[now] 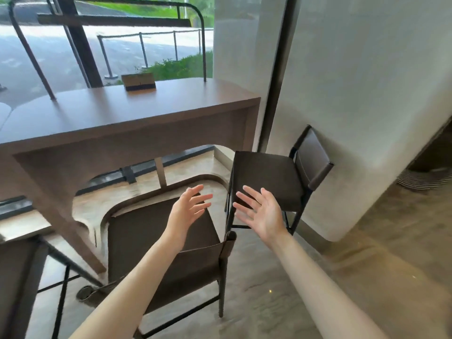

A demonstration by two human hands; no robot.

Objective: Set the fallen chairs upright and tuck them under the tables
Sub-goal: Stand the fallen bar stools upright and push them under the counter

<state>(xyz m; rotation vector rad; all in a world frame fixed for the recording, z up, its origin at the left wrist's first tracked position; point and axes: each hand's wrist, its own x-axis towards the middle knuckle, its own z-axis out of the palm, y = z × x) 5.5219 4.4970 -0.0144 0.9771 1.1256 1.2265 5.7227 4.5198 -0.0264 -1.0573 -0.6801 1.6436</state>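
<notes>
A long brown table (137, 111) runs along the window across the left and middle of the scene, its right end stopping just beside a pale wall (367, 94). A thin dark metal rail (204, 45) rises from the far side of the tabletop. On the right, beyond the table's end, a dark brown chair (269, 177) stands upright on the grey floor (342, 277), its backrest just beside the wall and its seat turned towards the table; it is beside the table end, not under it. In the near middle a second dark chair (156, 243) stands with its seat partly below the table's arched front edge and its backrest nearest the camera. At the near left edge part of a third dark chair (17, 277) shows, cut off by the frame. A small brown card stand (139, 81) sits on the far part of the tabletop. Both hands are raised in the air over the two chairs, touching neither: the left hand (187, 209) has its fingers straight and spread, holding nothing, and the right hand (260, 211) likewise shows its palm with fingers splayed and released.
</notes>
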